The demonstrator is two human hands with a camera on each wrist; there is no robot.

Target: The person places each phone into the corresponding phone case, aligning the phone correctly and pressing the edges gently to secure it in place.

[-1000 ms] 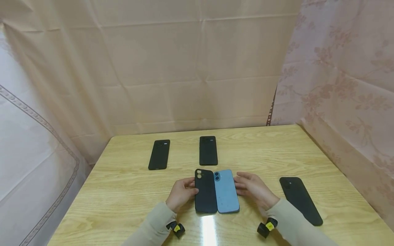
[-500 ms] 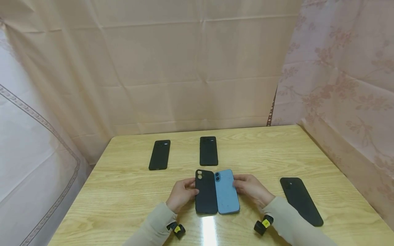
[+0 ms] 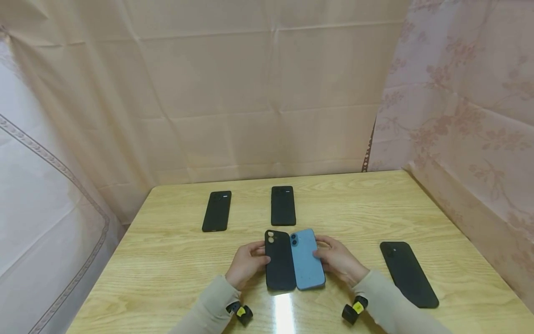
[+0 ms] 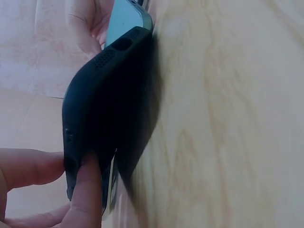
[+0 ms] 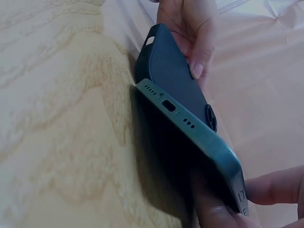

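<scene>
My left hand [image 3: 246,263] pinches the left edge of a black phone case [image 3: 280,262], thumb on its back and fingers under it. Two camera holes show in the case's upper left corner. Right beside it, a light blue phone [image 3: 308,260] lies back up, with my right hand [image 3: 339,260] pinching its right edge, thumb on top. In the left wrist view the case [image 4: 78,99] is tilted, its outer edge raised off the table. The right wrist view shows the phone [image 5: 209,142] likewise tilted, its inner edge against the case and its charging port visible.
Two black phone-shaped items lie further back, one at the left [image 3: 217,211] and one in the middle [image 3: 283,206]. Another black phone-shaped item [image 3: 409,273] lies by my right forearm. The wooden table [image 3: 167,273] has cloth hanging behind and beside it.
My right hand has closed from beside the blue phone onto its right edge, and that edge has lifted and tilted. The left hand and the case have barely moved.
</scene>
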